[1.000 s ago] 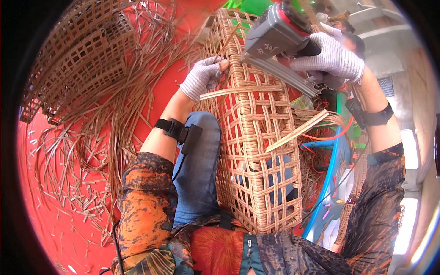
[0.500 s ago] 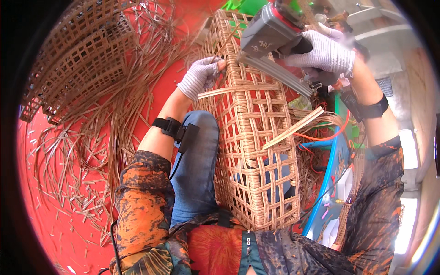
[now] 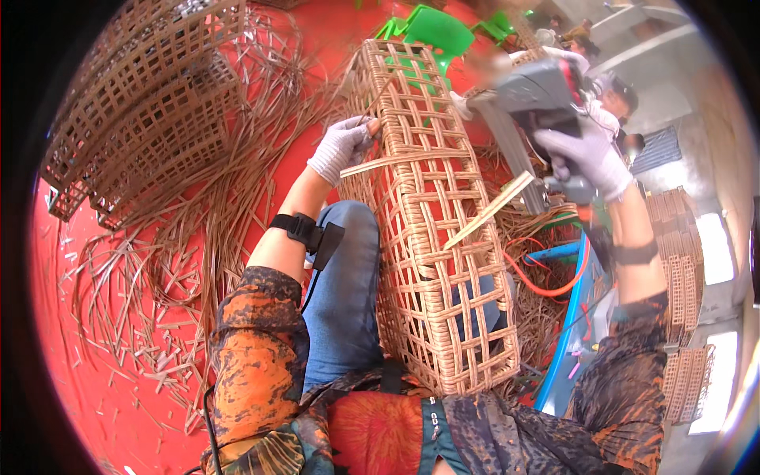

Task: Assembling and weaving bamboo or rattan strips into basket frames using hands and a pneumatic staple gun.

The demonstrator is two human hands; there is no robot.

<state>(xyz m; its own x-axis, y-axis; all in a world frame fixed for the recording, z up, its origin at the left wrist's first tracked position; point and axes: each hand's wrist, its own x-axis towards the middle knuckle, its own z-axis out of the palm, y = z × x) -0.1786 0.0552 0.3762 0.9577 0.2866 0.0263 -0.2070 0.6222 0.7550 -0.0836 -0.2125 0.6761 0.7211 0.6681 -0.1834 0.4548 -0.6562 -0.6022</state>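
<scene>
A long woven rattan frame [image 3: 431,285] lies lengthwise between my knees, its open lattice facing up. My left hand [image 3: 346,148], in a white knit glove with bare fingertips, is closed at the frame's far left edge. It pinches a thin brown strip [image 3: 381,96] against the weave. Raised to the right of the frame, my gloved right hand [image 3: 584,154] grips a grey nail gun [image 3: 538,85] with a long straight magazine, apart from the weave. The gun is blurred. Two pale strip ends [image 3: 495,207] [image 3: 368,168] stick out of the lattice.
Loose strips [image 3: 214,229] cover the red floor at left, beside stacked lattice panels [image 3: 158,119]. Green chairs [image 3: 439,32] stand beyond the frame. At right are a blue-rimmed container [image 3: 566,332], an orange hose [image 3: 546,291] and more panels [image 3: 681,277]. Other people [image 3: 613,99] sit farther off.
My right hand has drawn the nail gun to the right and away from the frame. My left hand stays pinched at the frame's edge. The view has tilted slightly, showing more beyond.
</scene>
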